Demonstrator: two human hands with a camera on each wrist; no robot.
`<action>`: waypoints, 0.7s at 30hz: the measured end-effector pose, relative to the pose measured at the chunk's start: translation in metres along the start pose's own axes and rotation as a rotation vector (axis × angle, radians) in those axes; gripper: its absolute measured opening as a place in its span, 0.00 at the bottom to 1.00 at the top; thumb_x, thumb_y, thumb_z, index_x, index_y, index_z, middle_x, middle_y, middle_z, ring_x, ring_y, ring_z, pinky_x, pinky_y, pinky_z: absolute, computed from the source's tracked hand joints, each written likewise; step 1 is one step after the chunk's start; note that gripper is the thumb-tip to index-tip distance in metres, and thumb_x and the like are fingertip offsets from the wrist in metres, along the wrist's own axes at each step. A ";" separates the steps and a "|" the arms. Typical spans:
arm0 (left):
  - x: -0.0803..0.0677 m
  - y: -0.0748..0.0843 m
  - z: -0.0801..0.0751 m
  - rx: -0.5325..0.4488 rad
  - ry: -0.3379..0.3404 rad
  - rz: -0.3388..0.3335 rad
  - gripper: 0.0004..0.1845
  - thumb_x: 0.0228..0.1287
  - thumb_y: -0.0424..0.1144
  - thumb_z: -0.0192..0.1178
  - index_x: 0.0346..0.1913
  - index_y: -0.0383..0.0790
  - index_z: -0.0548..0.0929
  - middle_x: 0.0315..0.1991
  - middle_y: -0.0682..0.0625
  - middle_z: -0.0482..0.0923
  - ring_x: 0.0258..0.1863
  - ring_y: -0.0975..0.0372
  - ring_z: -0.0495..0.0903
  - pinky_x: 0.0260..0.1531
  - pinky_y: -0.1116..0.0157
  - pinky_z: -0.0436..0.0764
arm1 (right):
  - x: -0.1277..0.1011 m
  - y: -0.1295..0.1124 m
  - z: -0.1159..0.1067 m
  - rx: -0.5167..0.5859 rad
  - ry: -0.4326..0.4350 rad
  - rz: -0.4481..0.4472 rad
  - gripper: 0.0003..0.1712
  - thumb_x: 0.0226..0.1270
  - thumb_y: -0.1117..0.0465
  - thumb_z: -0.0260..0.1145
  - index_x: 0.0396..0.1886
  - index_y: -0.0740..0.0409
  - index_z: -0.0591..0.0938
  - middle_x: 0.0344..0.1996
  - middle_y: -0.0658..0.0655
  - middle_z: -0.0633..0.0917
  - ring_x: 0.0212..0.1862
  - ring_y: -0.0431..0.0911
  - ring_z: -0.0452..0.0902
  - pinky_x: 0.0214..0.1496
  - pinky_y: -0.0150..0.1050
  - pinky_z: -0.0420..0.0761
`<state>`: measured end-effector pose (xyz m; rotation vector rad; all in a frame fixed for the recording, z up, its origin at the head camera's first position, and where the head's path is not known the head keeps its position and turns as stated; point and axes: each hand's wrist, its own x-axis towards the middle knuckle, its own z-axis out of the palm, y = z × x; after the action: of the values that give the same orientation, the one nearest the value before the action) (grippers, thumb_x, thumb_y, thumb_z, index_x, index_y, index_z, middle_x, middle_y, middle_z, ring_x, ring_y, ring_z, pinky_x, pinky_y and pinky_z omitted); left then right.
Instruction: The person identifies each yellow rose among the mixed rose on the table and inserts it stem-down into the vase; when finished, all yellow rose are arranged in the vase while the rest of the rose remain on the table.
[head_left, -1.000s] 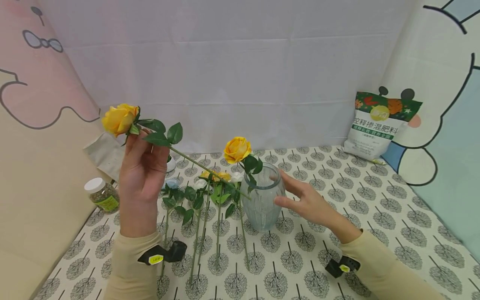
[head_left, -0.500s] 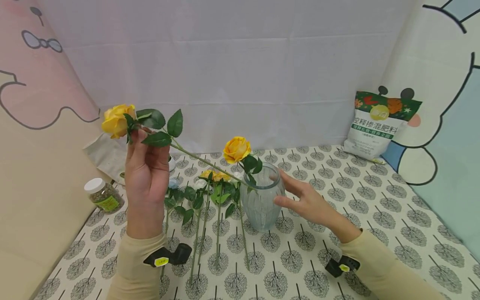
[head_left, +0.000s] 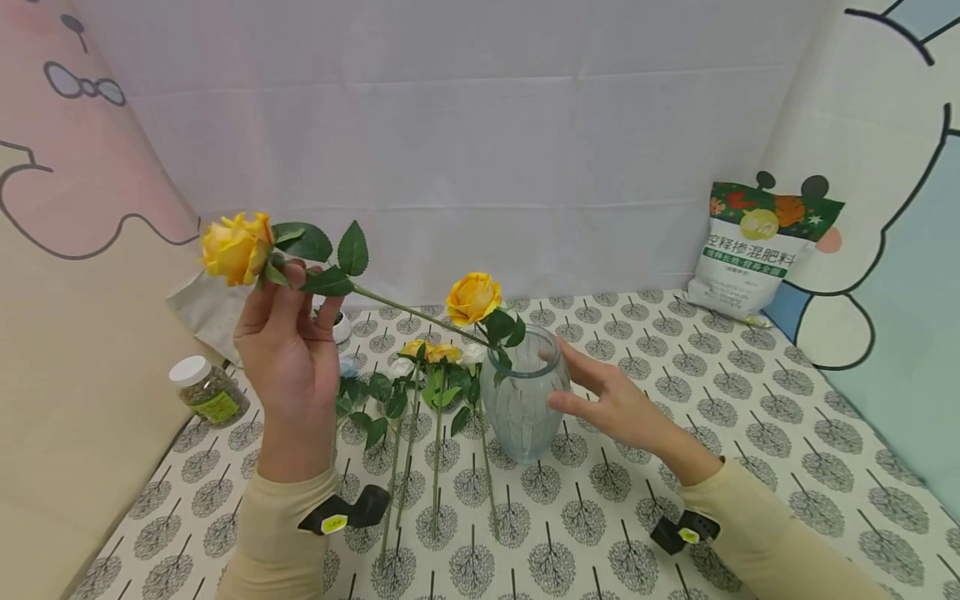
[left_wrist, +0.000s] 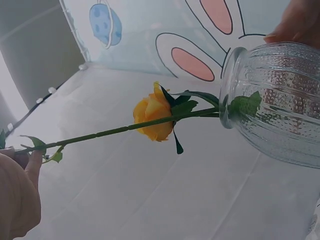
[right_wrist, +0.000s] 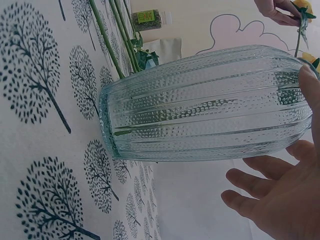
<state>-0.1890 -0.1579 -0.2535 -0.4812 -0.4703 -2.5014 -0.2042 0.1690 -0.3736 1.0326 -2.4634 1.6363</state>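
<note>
Head view: I see L hand [head_left: 288, 354] raised, fingers pinching yellow rose [head_left: 234, 247] just below the bloom; stem slants down-right to glass vase [head_left: 521, 400] rim. R hand [head_left: 611, 400] open, fingers straight, against vase's right side.

L wrist view: stem tip sits at vase [left_wrist: 275, 100] mouth, beside 2nd rose [left_wrist: 155, 120] already in the vase.

R wrist view: R hand [right_wrist: 287, 190] fingers spread; thumb touches the glass.

My rose [head_left: 236, 247] at the upper left is yellow with green leaves. The vase [head_left: 520, 398] in the middle is pale blue-green dotted glass. The tablecloth [head_left: 750, 400] is white with grey tree prints.
</note>
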 end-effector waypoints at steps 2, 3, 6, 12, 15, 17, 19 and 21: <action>-0.001 -0.002 0.000 0.026 -0.006 0.016 0.06 0.58 0.17 0.65 0.37 0.25 0.88 0.33 0.37 0.83 0.32 0.50 0.85 0.28 0.58 0.88 | 0.000 0.000 0.000 -0.001 0.000 0.007 0.48 0.71 0.52 0.67 0.80 0.56 0.50 0.73 0.54 0.66 0.73 0.55 0.62 0.72 0.53 0.62; -0.001 -0.003 0.000 0.033 -0.007 0.020 0.07 0.58 0.17 0.66 0.37 0.26 0.88 0.33 0.37 0.83 0.32 0.51 0.85 0.28 0.58 0.88 | 0.000 0.000 0.000 -0.002 0.000 0.010 0.48 0.71 0.52 0.67 0.80 0.56 0.50 0.73 0.54 0.66 0.73 0.55 0.62 0.72 0.53 0.62; -0.002 -0.006 0.000 0.071 -0.028 0.042 0.07 0.57 0.18 0.67 0.37 0.27 0.89 0.34 0.38 0.83 0.32 0.52 0.86 0.28 0.60 0.87 | -0.001 0.000 0.000 -0.001 -0.001 0.015 0.48 0.71 0.52 0.67 0.80 0.56 0.50 0.73 0.54 0.67 0.73 0.55 0.62 0.72 0.54 0.62; -0.004 -0.013 -0.001 0.085 -0.081 0.052 0.07 0.56 0.17 0.67 0.36 0.26 0.89 0.33 0.38 0.84 0.32 0.51 0.86 0.30 0.59 0.88 | 0.000 0.001 0.000 -0.003 0.001 0.006 0.48 0.71 0.52 0.67 0.81 0.55 0.50 0.74 0.54 0.66 0.73 0.54 0.62 0.72 0.54 0.62; -0.005 -0.017 -0.001 0.088 -0.090 0.044 0.07 0.56 0.16 0.67 0.36 0.25 0.89 0.33 0.38 0.84 0.32 0.51 0.86 0.31 0.57 0.88 | 0.000 0.001 0.000 0.000 0.000 0.008 0.48 0.71 0.52 0.67 0.81 0.54 0.50 0.74 0.54 0.66 0.73 0.54 0.62 0.72 0.54 0.61; -0.006 -0.019 -0.001 0.094 -0.086 0.038 0.07 0.56 0.16 0.66 0.36 0.26 0.89 0.32 0.39 0.84 0.32 0.52 0.86 0.31 0.57 0.88 | 0.000 0.000 0.000 -0.001 -0.001 0.012 0.48 0.71 0.52 0.67 0.81 0.54 0.50 0.74 0.54 0.66 0.73 0.54 0.62 0.72 0.54 0.61; -0.007 -0.021 -0.002 0.100 -0.080 0.030 0.08 0.56 0.15 0.66 0.36 0.26 0.89 0.32 0.39 0.84 0.32 0.52 0.86 0.31 0.57 0.88 | 0.000 0.000 0.000 -0.004 -0.002 0.020 0.48 0.71 0.52 0.67 0.81 0.55 0.50 0.74 0.54 0.66 0.73 0.54 0.62 0.72 0.54 0.62; -0.008 -0.023 -0.003 0.109 -0.082 0.019 0.08 0.57 0.15 0.65 0.36 0.27 0.89 0.32 0.39 0.85 0.32 0.52 0.86 0.31 0.56 0.88 | 0.000 -0.001 0.000 -0.009 -0.003 0.025 0.48 0.71 0.52 0.67 0.81 0.55 0.50 0.74 0.54 0.66 0.73 0.54 0.62 0.72 0.53 0.62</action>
<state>-0.1962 -0.1373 -0.2645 -0.5445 -0.6270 -2.4299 -0.2039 0.1690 -0.3731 1.0078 -2.4931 1.6302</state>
